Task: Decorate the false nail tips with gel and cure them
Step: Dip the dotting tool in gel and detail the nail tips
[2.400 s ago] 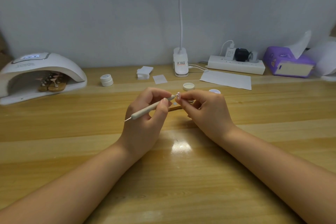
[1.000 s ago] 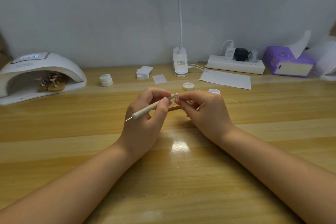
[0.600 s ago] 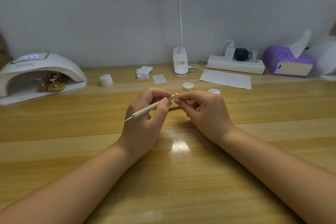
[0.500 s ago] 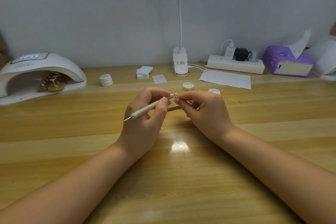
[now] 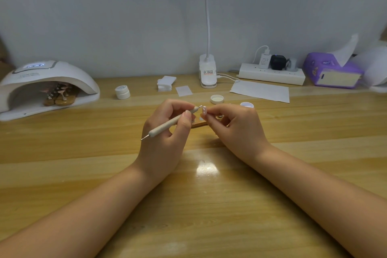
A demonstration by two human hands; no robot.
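Two small round white gel jars: one closed (image 5: 122,92) at ten o'clock, one open (image 5: 247,104) at one o'clock; one loose white lid (image 5: 217,99); two hands.

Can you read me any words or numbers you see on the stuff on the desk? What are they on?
None can be read for sure.
Nail lamp: lit blue display on top, and faint print below it, both too blurred.
Lamp clip base: label with red and dark print, too small.
White charger plug: tiny grey print, unreadable.
Small gel jar: faint marks on the lid, unreadable.
Purple tissue box: stickers only, no readable words.
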